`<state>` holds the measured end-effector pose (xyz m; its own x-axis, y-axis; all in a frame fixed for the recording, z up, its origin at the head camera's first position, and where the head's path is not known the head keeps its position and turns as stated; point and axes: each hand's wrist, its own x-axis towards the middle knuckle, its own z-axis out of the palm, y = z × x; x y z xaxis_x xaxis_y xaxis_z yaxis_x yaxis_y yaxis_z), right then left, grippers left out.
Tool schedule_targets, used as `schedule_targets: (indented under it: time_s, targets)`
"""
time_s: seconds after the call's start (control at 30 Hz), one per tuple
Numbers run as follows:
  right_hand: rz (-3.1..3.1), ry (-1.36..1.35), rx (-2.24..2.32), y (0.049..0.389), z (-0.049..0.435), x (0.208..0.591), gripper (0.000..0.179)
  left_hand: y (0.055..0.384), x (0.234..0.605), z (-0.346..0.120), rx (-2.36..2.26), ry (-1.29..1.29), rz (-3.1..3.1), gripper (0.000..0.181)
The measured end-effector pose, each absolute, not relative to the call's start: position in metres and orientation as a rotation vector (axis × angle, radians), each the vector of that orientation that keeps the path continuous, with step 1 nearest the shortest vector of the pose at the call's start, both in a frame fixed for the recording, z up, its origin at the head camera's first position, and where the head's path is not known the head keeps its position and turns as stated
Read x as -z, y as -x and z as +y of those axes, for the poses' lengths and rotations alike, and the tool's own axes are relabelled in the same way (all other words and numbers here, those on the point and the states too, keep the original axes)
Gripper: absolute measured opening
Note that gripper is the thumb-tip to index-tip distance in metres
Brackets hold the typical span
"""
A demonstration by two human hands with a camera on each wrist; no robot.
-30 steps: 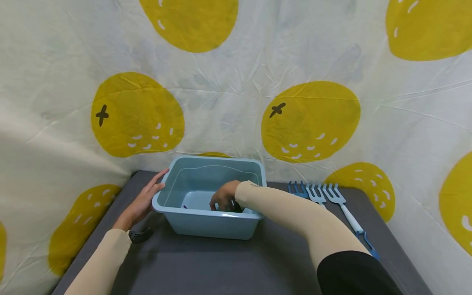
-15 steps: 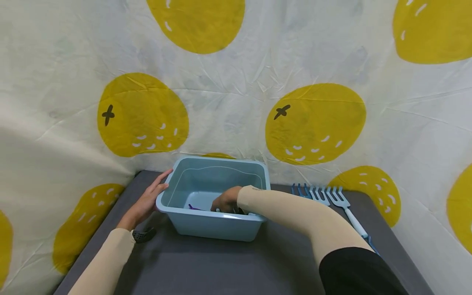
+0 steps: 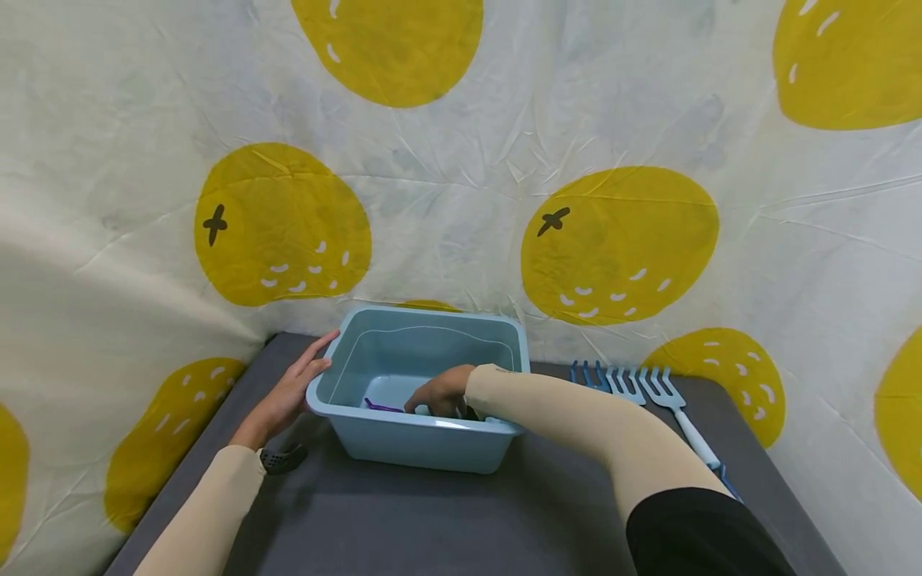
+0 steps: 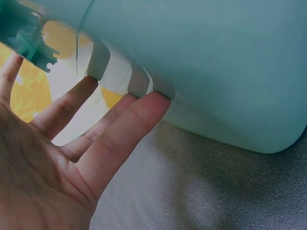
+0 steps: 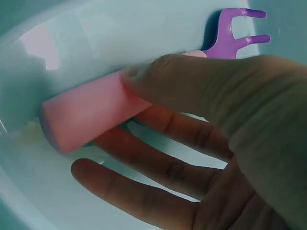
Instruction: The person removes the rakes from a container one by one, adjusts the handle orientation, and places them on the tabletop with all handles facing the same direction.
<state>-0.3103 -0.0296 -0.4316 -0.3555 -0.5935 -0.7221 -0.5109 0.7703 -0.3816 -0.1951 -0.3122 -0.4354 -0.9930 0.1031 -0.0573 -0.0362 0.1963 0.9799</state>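
Note:
A light blue plastic tub (image 3: 418, 446) stands on the dark table. My left hand (image 3: 284, 398) rests against its left end, fingers extended with the tips at the rim; the left wrist view shows these fingertips (image 4: 160, 99) touching the tub's edge. Inside the tub, near its front wall, is my right hand (image 3: 441, 390). It pinches the pink handle of a small garden hand fork (image 5: 86, 112), thumb on top and fingers underneath. The fork's purple tines (image 3: 382, 406) point left in the head view. My right fingers are partly hidden there by the tub's front wall.
To the right of the tub, light blue garden forks (image 3: 663, 390) and a darker blue one (image 3: 591, 374) lie side by side. Part of another blue tool (image 3: 730, 482) shows past my right arm. A cloth with yellow fruit (image 3: 619, 244) hangs close behind the table.
More of the purple tines shows left of my right hand, which has shifted slightly within the tub. My left hand stays at the tub's end. The head view has shifted a little.

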Motion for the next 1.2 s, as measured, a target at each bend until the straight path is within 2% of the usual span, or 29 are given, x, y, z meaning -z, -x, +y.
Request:
schedule_targets:
  time_s: [0.13,0.27,0.37,0.57,0.73,1.2]
  targets:
    - [2.007,0.867,0.103,0.312,-0.030,0.430,0.072,0.194,0.435,-0.312,-1.920,-0.060,2.346,0.062]
    - [1.998,0.914,0.094,0.319,-0.029,0.429,0.049,0.196,0.436,-0.312,-1.917,-0.055,2.349,0.061]
    - [1.981,0.974,0.082,0.323,-0.027,0.424,0.040,0.197,0.437,-0.312,-1.923,-0.055,2.345,0.061]
    - [1.997,1.019,0.125,0.321,-0.018,0.393,0.048,0.195,0.438,-0.314,-1.921,-0.082,2.362,0.061]
    - [2.042,1.032,0.181,0.321,-0.005,0.360,0.046,0.198,0.438,-0.315,-1.935,-0.087,2.355,0.060]
    - [2.157,0.998,0.346,0.320,0.059,0.285,0.056,0.198,0.437,-0.313,-1.895,-0.062,2.365,0.063]
